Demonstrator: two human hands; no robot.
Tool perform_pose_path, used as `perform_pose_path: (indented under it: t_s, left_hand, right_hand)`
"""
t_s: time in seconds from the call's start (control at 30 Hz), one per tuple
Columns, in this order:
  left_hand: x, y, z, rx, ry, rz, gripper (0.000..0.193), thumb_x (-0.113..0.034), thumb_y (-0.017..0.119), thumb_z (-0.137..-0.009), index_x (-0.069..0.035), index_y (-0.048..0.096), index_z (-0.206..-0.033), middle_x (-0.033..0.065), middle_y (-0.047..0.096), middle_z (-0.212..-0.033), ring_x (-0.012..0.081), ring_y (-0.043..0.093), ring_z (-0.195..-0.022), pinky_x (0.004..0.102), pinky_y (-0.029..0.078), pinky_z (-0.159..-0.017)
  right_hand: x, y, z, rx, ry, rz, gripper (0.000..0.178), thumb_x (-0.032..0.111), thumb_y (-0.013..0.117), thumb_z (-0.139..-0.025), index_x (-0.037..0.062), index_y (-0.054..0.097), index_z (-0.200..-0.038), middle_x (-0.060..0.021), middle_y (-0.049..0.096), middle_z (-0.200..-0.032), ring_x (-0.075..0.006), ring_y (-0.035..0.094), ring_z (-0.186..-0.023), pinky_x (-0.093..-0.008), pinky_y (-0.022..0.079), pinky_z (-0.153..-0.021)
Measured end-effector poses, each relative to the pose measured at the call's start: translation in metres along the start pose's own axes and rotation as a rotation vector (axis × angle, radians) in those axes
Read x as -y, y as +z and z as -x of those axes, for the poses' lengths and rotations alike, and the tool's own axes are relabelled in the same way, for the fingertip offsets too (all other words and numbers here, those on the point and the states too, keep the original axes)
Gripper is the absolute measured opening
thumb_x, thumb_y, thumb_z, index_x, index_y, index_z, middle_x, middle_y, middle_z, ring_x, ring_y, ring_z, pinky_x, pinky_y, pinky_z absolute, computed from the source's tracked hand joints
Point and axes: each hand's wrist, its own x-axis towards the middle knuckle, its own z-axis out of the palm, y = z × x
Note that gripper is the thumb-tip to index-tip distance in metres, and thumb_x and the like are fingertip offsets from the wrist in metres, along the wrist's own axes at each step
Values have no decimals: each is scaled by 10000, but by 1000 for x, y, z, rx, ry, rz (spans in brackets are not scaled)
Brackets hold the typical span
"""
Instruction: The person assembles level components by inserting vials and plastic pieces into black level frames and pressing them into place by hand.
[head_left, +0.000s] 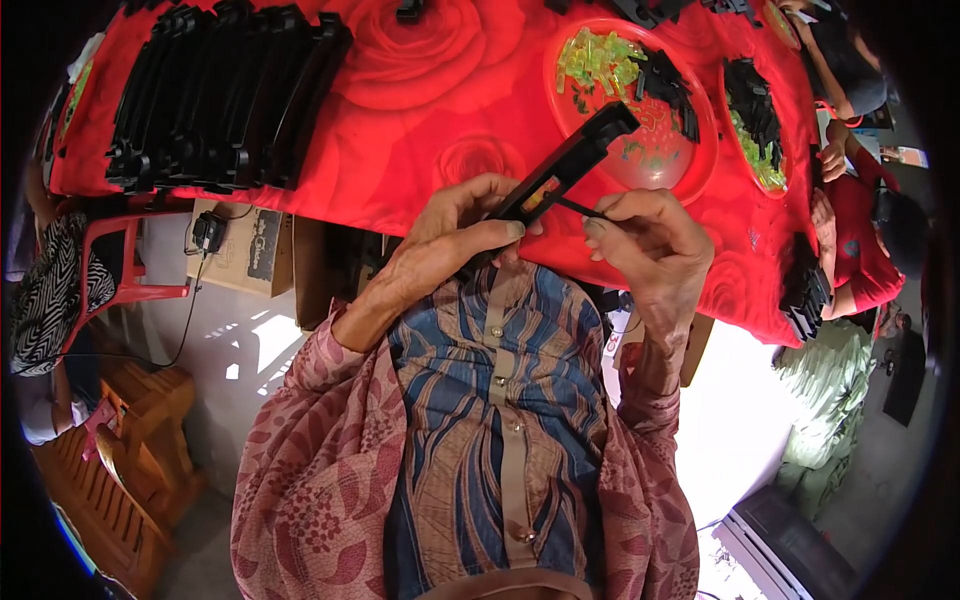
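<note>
My left hand [440, 235] is closed round a long black plastic spirit level body [580, 160], tilted up to the right above the table's near edge. A small yellow and red piece [541, 194] shows in an opening in its side, near my left thumb. Between thumb and fingertips, my right hand [660, 240] pinches a thin black strip [578, 208]. The strip's other end meets the body beside that opening; whether it sits inside cannot be made out. Beyond the body lies a round red tray [650, 170] with yellow-green vials [598, 62] and small black pieces [665, 85].
Rows of long black bodies [225, 100] cover the left of the red rose-patterned table [400, 150]. A second tray [779, 188] of black and green pieces lies at right, near other people [870, 240]. Left of me stand a red chair [135, 260] and a cardboard box [262, 255].
</note>
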Motion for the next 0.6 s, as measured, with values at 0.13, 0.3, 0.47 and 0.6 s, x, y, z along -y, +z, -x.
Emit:
perform_pose_path:
  t_s: [0.13, 0.3, 0.47, 0.6]
  left_hand:
    - [2, 2, 0, -25, 52, 29, 419, -106, 588, -901, 24, 520, -1292, 117, 663, -1059, 128, 602, -807, 264, 491, -781]
    - [0, 6, -2, -61, 80, 72, 392, -86, 588, -938, 21, 515, -1308, 103, 667, -1091, 105, 608, -851, 253, 515, -775]
    - [2, 3, -3, -51, 49, 31, 418, -104, 558, -969, 27, 486, -1360, 107, 667, -1123, 93, 601, -856, 233, 504, -793]
    - [8, 3, -3, -63, 49, -1, 408, -107, 549, -965, 21, 497, -1348, 75, 664, -1100, 80, 587, -846, 216, 488, -783]
  right_hand:
    - [-3, 0, -3, -5, -40, 41, 154, -95, 720, -813, -39, 638, -930, -90, 674, -887, -126, 662, -755, -236, 553, -690]
    - [0, 0, -4, -56, -37, -1, 153, -84, 708, -833, -40, 628, -956, -87, 678, -893, -113, 643, -746, -232, 543, -678]
    - [12, -1, -10, 3, 38, 84, 106, -15, 690, -876, -28, 625, -959, -38, 623, -811, -73, 582, -685, -218, 477, -601]
    - [21, 4, -20, 83, 146, 264, 70, -23, 683, -872, -21, 638, -925, -12, 618, -769, -47, 528, -643, -208, 419, -554]
